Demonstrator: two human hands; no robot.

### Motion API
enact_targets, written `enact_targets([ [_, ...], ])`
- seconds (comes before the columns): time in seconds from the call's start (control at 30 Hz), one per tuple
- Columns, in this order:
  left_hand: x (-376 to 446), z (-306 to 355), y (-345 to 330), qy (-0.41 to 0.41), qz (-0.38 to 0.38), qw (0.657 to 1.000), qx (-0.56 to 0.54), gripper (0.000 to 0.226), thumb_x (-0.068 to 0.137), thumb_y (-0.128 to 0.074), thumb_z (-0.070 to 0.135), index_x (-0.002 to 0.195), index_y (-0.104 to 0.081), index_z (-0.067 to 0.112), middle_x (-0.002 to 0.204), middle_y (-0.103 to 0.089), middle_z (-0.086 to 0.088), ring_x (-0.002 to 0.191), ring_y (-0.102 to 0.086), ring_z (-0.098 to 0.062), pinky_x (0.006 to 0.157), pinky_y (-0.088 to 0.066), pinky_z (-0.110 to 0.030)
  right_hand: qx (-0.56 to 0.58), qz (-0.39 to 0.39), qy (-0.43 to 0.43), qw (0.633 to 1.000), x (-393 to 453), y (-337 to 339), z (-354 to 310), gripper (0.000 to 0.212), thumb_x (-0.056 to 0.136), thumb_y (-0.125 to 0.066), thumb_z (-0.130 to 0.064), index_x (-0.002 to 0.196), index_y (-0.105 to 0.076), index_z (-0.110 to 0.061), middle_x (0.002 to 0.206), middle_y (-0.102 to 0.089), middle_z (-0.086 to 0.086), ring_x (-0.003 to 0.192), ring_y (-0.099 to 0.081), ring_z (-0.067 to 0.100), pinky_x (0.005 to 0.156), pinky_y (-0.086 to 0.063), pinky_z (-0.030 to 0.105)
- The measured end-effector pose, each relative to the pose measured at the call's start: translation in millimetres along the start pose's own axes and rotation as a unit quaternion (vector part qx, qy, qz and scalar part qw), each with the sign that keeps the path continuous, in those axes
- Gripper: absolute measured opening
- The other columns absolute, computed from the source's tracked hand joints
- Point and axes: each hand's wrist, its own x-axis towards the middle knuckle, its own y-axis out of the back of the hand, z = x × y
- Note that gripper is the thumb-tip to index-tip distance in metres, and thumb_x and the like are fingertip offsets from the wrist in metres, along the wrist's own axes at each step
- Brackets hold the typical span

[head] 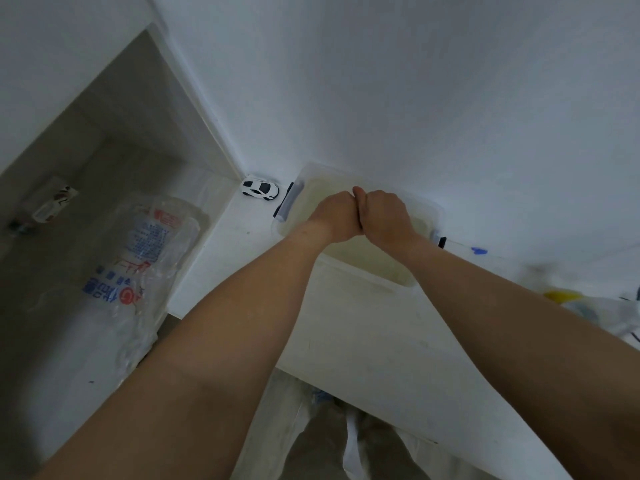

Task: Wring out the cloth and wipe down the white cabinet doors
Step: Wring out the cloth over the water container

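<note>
My left hand (337, 216) and my right hand (386, 214) are clenched into fists and pressed together over a clear plastic tub (403, 277) of cloudy water. The cloth is hidden inside the two fists; none of it shows. The tub stands on a white counter (363, 341) against a white cabinet surface (398, 91) that fills the upper part of the view.
A white toy car (260, 189) sits in the corner left of the tub. A clear printed plastic bag (138, 258) lies in the recess at the left. Blue and yellow items (562, 295) lie at the right edge of the counter.
</note>
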Motion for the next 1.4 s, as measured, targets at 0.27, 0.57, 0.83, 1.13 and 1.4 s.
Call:
enact_targets([
  [0.27,-4.8,-5.6,-0.4,0.086,-0.074,0.95,-0.292,0.03,0.085,-0.064,0.0,0.059,-0.051,0.009,0.047,-0.045,-0.002,0.036,-0.032,-0.016,0.042,-0.028,-0.023,-0.017,0.034,0.051,0.998,-5.7,1.1,2.8,0.035,0.106,-0.033,-0.02,0.128,-0.053,-0.004,0.082,-0.06,0.014,0.07,-0.057,0.031,0.062,-0.043,0.039],
  [0.57,-27.4,-19.2,8.9,0.12,0.01,0.776,-0.619,0.018,0.082,-0.043,-0.007,0.09,-0.056,0.004,0.086,-0.062,-0.008,0.085,-0.059,-0.018,0.073,-0.046,-0.031,0.449,0.004,-0.207,0.869,-11.7,12.5,-25.0,0.029,0.094,-0.052,-0.041,0.09,-0.044,-0.013,0.08,-0.047,0.001,0.068,-0.046,0.018,0.058,-0.039,0.033],
  [0.83,-59.7,11.2,24.0,0.173,0.22,0.62,-0.732,0.033,0.095,-0.061,0.004,0.127,-0.054,0.002,0.12,-0.065,-0.021,0.1,-0.066,-0.03,0.09,-0.057,-0.044,0.519,-0.026,-0.148,0.842,-26.7,43.3,-40.4,0.008,0.088,-0.059,-0.016,0.082,-0.062,-0.012,0.079,-0.064,0.009,0.07,-0.059,0.021,0.067,-0.054,0.04],
  [1.13,-187.3,14.6,12.9,0.238,0.452,0.514,-0.689,0.019,0.097,-0.056,-0.001,0.094,-0.052,0.017,0.098,-0.062,-0.009,0.093,-0.064,-0.025,0.084,-0.058,-0.042,0.551,-0.116,-0.026,0.826,-95.1,45.6,-100.7,0.021,0.097,-0.056,-0.022,0.082,-0.068,-0.016,0.089,-0.071,0.013,0.074,-0.069,0.026,0.06,-0.057,0.033],
  [1.4,-338.5,14.3,-35.6,0.342,0.549,0.456,-0.612,0.023,0.096,-0.056,-0.004,0.094,-0.052,0.018,0.097,-0.062,-0.011,0.095,-0.063,-0.028,0.092,-0.055,-0.046,0.537,-0.308,0.058,0.783,-190.5,31.2,-188.9,0.014,0.094,-0.063,-0.021,0.084,-0.065,-0.012,0.091,-0.07,0.011,0.081,-0.066,0.022,0.072,-0.056,0.036],
])
